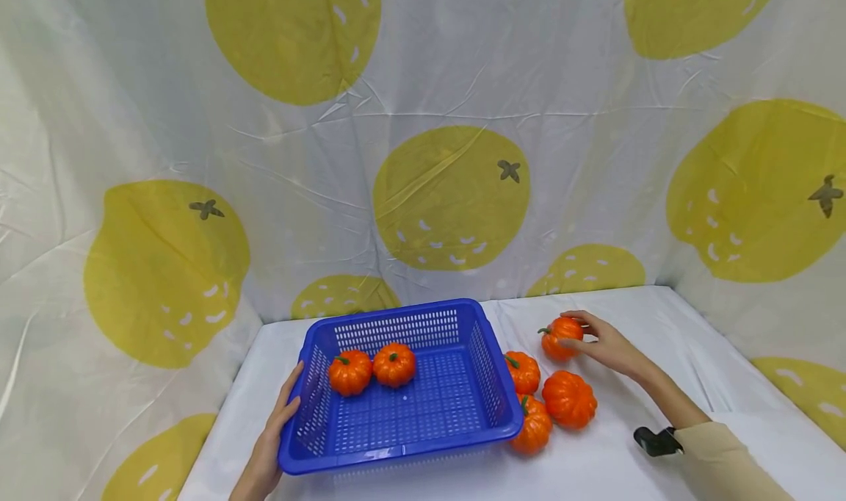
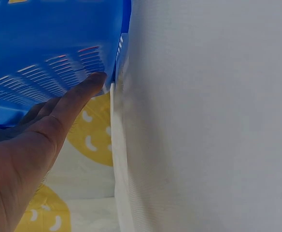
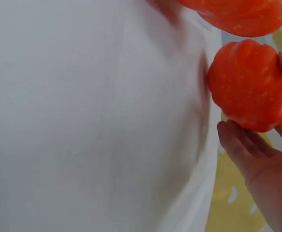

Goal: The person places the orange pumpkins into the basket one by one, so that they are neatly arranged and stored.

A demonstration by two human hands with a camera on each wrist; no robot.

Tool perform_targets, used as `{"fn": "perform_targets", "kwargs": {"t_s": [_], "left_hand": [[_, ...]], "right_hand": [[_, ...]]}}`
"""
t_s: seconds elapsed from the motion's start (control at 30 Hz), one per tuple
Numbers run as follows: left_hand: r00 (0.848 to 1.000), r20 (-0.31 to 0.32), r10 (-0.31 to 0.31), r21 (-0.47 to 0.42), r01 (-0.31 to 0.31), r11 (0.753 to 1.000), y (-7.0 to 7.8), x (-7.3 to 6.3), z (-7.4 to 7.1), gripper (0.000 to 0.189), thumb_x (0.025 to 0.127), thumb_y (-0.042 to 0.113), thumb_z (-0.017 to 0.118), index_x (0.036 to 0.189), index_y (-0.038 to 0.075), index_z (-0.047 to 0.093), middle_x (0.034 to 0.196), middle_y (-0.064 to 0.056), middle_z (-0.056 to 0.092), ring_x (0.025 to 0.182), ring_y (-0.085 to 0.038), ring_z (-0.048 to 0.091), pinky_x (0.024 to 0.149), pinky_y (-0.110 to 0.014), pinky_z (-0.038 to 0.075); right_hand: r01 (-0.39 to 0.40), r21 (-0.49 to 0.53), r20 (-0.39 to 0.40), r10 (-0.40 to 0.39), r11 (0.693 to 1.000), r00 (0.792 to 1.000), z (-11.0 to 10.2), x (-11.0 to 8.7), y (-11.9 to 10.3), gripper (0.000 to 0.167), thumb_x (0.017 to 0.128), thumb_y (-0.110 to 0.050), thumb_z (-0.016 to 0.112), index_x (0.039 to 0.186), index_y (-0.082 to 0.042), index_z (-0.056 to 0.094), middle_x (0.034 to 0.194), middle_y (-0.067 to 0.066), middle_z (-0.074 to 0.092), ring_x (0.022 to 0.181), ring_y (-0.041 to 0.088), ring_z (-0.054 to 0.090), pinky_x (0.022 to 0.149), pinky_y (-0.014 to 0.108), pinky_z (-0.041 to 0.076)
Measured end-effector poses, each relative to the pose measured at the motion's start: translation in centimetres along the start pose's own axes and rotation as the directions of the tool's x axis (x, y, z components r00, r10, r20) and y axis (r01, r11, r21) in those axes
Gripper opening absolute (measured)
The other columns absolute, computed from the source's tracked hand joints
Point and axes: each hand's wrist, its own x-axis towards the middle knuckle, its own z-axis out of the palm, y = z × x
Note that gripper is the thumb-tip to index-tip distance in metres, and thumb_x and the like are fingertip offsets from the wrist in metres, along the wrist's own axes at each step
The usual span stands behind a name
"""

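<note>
At a white-covered table, a blue basket holds two orange pumpkins, side by side toward its far left. The person's left hand lies with fingers extended against the basket's left side. To the right, the right hand grips another pumpkin between fingers and thumb; whether that one touches the table is hard to tell. Three more pumpkins sit clustered just beside the basket's right side. Behind hangs a cloth printed with yellow fruit.
</note>
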Motion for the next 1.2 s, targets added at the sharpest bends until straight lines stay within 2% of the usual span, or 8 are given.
{"fn": "perform_targets", "kwargs": {"t_s": [0.23, 0.43, 0.5, 0.63, 0.73, 0.93, 1.07, 1.2], "left_hand": [[1.0, 0.014, 0.017, -0.022, -0.017, 1.0, 0.0, 0.0, 0.0, 0.061, 0.112, 0.038, 0.029, 0.168, 0.031, 0.007, 0.176, -0.008, -0.012, 0.158, -0.045, -0.01, 0.119, -0.076, -0.006], [0.999, 0.015, 0.037, -0.013, -0.037, 0.999, 0.1, 0.1, 0.2, 0.06, 0.112, 0.038, 0.029, 0.168, 0.031, 0.008, 0.176, -0.008, -0.01, 0.159, -0.044, -0.011, 0.12, -0.076, -0.007], [0.999, 0.014, 0.041, -0.011, -0.041, 0.999, 0.1, 0.1, 0.2, 0.06, 0.112, 0.037, 0.029, 0.168, 0.031, 0.008, 0.176, -0.008, -0.01, 0.159, -0.044, -0.011, 0.12, -0.076, -0.008], [0.999, 0.011, 0.048, -0.026, -0.047, 0.999, 0.0, 0.0, 0.0, 0.06, 0.112, 0.037, 0.03, 0.168, 0.031, 0.009, 0.176, -0.007, -0.01, 0.159, -0.042, -0.009, 0.121, -0.073, -0.006], [0.998, 0.017, 0.056, -0.03, -0.055, 0.998, 0.0, -0.1, -0.1, 0.059, 0.112, 0.036, 0.03, 0.168, 0.032, 0.009, 0.176, -0.006, -0.01, 0.158, -0.038, -0.006, 0.124, -0.056, 0.006], [0.998, 0.034, 0.054, -0.036, -0.053, 0.998, -0.1, -0.1, -0.4, 0.058, 0.113, 0.039, 0.029, 0.167, 0.035, 0.009, 0.176, -0.002, -0.01, 0.155, -0.013, 0.007, 0.101, -0.012, 0.023], [0.998, 0.038, 0.05, -0.054, -0.048, 0.997, -0.2, -0.1, -0.4, 0.058, 0.113, 0.04, 0.027, 0.167, 0.037, 0.009, 0.176, 0.001, -0.011, 0.148, 0.006, 0.014, 0.095, -0.005, 0.024], [0.998, 0.039, 0.049, -0.074, -0.046, 0.996, -0.2, -0.1, -0.3, 0.057, 0.113, 0.04, 0.027, 0.167, 0.036, 0.009, 0.176, 0.002, -0.011, 0.149, 0.004, 0.012, 0.102, -0.011, 0.022]], "right_hand": [[0.027, 0.06, -0.017, -0.026, 0.998, 1.0, 0.4, -0.1, 0.4, 0.061, 0.098, -0.028, 0.071, 0.144, 0.002, 0.044, 0.143, 0.027, 0.054, 0.13, 0.051, 0.055, 0.105, 0.056, 0.053], [0.047, 0.02, 0.026, -0.047, 0.999, 0.999, -0.4, -0.8, 0.9, 0.069, 0.097, -0.026, 0.072, 0.153, 0.001, 0.041, 0.142, 0.029, 0.057, 0.125, 0.047, 0.058, 0.09, 0.018, 0.054], [0.035, -0.004, 0.032, -0.034, 0.999, 0.999, -0.4, -0.8, 1.1, 0.071, 0.097, -0.03, 0.072, 0.154, -0.001, 0.042, 0.142, 0.027, 0.058, 0.126, 0.045, 0.058, 0.093, 0.022, 0.053], [0.019, -0.038, 0.037, -0.018, 0.999, 0.999, 0.1, -0.7, 1.3, 0.069, 0.097, -0.036, 0.071, 0.153, -0.003, 0.047, 0.144, 0.026, 0.058, 0.126, 0.044, 0.058, 0.101, 0.049, 0.055], [0.026, -0.041, 0.044, -0.024, 0.999, 0.999, 0.3, -0.8, 1.3, 0.068, 0.097, -0.036, 0.071, 0.152, -0.002, 0.048, 0.145, 0.029, 0.056, 0.125, 0.046, 0.057, 0.1, 0.06, 0.054], [0.008, -0.007, 0.05, -0.007, 1.0, 0.999, -0.1, -1.2, 1.8, 0.076, 0.094, -0.034, 0.076, 0.155, -0.003, 0.043, 0.146, 0.029, 0.055, 0.126, 0.044, 0.057, 0.094, 0.027, 0.056], [-0.013, 0.018, 0.044, 0.012, 1.0, 0.999, -0.6, -0.6, 1.9, 0.072, 0.093, -0.031, 0.077, 0.149, -0.001, 0.044, 0.141, 0.027, 0.057, 0.126, 0.043, 0.057, 0.089, 0.018, 0.053], [-0.001, -0.012, 0.041, 0.002, 1.0, 0.999, -1.0, -0.2, 1.8, 0.065, 0.092, -0.029, 0.078, 0.144, 0.0, 0.05, 0.14, 0.026, 0.059, 0.122, 0.042, 0.06, 0.088, 0.026, 0.056]]}}
